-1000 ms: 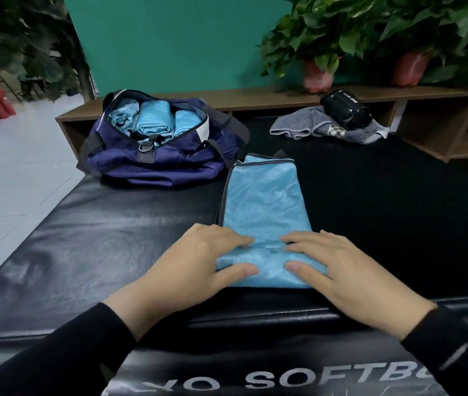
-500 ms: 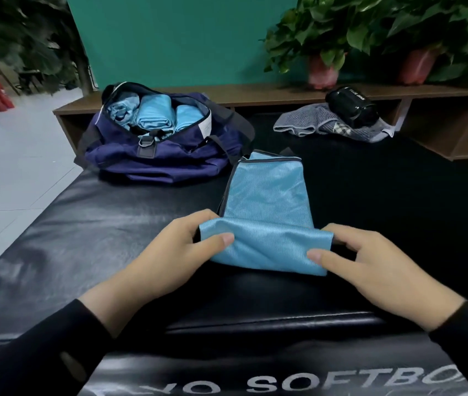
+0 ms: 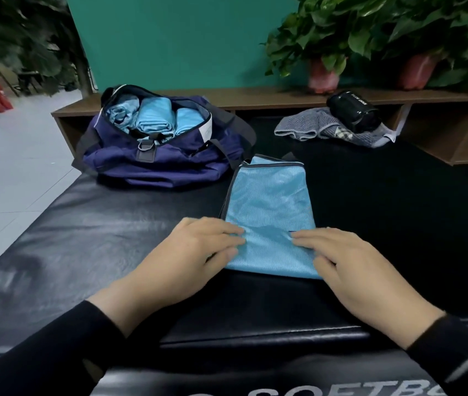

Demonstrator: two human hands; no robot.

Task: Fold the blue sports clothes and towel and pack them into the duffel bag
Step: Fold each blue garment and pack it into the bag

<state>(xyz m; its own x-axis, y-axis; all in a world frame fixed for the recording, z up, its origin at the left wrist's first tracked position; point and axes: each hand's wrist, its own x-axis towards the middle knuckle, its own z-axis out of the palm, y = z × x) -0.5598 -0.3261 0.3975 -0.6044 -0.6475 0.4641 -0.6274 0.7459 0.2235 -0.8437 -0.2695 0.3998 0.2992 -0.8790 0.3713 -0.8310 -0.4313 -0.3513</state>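
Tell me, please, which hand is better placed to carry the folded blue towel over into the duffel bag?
Left, probably. The left hand rests on the blue towel at its left edge, the side where the open duffel bag sits. The right hand presses the opposite edge and would have to reach across.

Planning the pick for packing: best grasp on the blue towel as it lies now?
Probably the near folded end of the blue towel, taken from its two side edges, where the left hand and right hand already press flat. That end is the thick, rolled-over part; the far end is thin with loose bound edges. The duffel bag sits far-left, open.
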